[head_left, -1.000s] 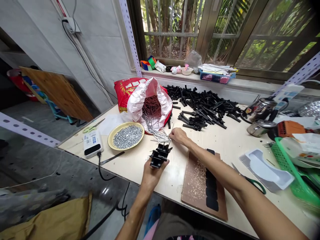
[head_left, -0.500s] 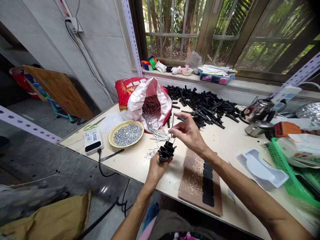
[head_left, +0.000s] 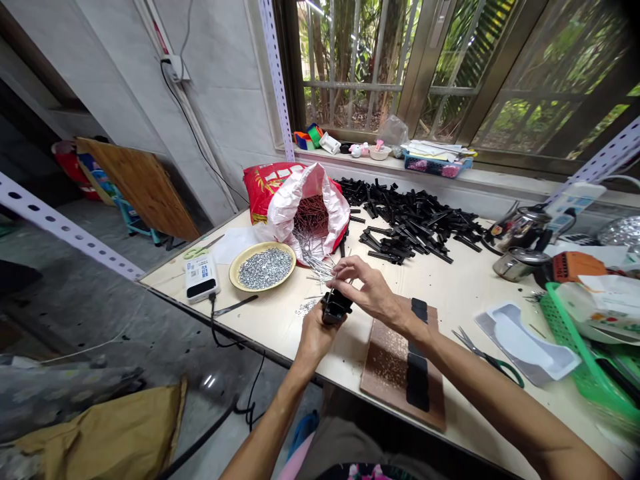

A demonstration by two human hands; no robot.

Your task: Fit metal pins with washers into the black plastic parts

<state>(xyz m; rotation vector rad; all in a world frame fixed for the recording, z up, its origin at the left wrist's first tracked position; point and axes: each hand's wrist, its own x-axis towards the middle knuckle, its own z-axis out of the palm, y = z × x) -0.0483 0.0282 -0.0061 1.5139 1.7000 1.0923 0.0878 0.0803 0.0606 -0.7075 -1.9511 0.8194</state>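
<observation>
My left hand [head_left: 316, 335] is closed around a bundle of black plastic pieces [head_left: 336, 307], held upright above the table's front edge. Over the top of that bundle, my right hand [head_left: 361, 287] has its thumb and fingers drawn together, touching or nearly touching the pieces. What lies between these fingertips is hidden. Just behind them, thin metal rods [head_left: 320, 268] spill from the mouth of a red and white sack [head_left: 334, 193], which also holds many reddish-brown rods. A yellow dish [head_left: 235, 280] of small silver metal parts stands left of my hands.
Black plastic pieces [head_left: 410, 220] are heaped along the back. A brown board [head_left: 383, 380] with black pads lies under my right forearm. Scissors [head_left: 480, 350], a white tray [head_left: 530, 343] and a green basket [head_left: 555, 313] are to the right. A white box with a cable [head_left: 201, 277] sits left.
My right hand has come down onto the bundle's top; the thin metal rod it held upright no longer shows clearly. The view has shifted slightly, and the scissors now show beside my right forearm.
</observation>
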